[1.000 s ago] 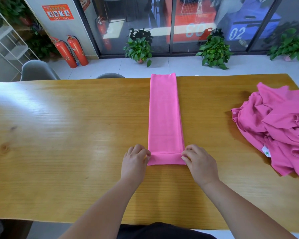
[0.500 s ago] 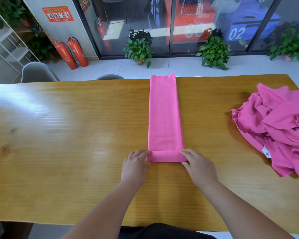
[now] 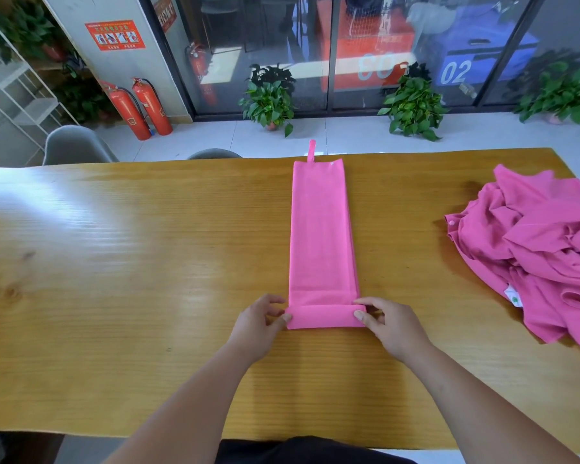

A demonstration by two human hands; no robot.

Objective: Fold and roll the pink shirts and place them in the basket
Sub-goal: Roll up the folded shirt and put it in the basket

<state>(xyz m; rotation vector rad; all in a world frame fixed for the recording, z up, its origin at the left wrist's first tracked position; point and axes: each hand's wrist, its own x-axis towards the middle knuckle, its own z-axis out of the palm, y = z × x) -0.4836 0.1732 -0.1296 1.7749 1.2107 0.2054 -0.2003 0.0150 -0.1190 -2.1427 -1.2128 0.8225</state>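
A pink shirt [image 3: 320, 236], folded into a long narrow strip, lies flat down the middle of the wooden tabletop [image 3: 131, 262]. Its far end, with a small tab [image 3: 312, 150], reaches the tabletop's far edge, and its near end is turned over into a low roll [image 3: 323, 317] just in front of the person. The left hand [image 3: 258, 324] pinches the roll's left end between thumb and curled fingers, while the right hand [image 3: 394, 324] grips the right end, thumb on the near face and fingers over the top. The rolling appears barely begun, with nearly the whole strip left to wind up. The knit cloth looks light, soft and limp, likely to sag, skew or spring loose if let go. The sensible hold is therefore at the two outer ends of the roll, with even pressure from both hands to keep the layers tight and the edges square. The glossy tabletop may let the strip slide rather than turn. To the right, well apart from the strip, a crumpled heap of pink shirts [image 3: 543, 249] lies near the tabletop's edge. No basket is in view. Beyond the tabletop stand grey chairs [image 3: 76, 145], two red fire extinguishers [image 3: 141, 108] and potted plants [image 3: 270, 102] along a glass wall [image 3: 315, 45].
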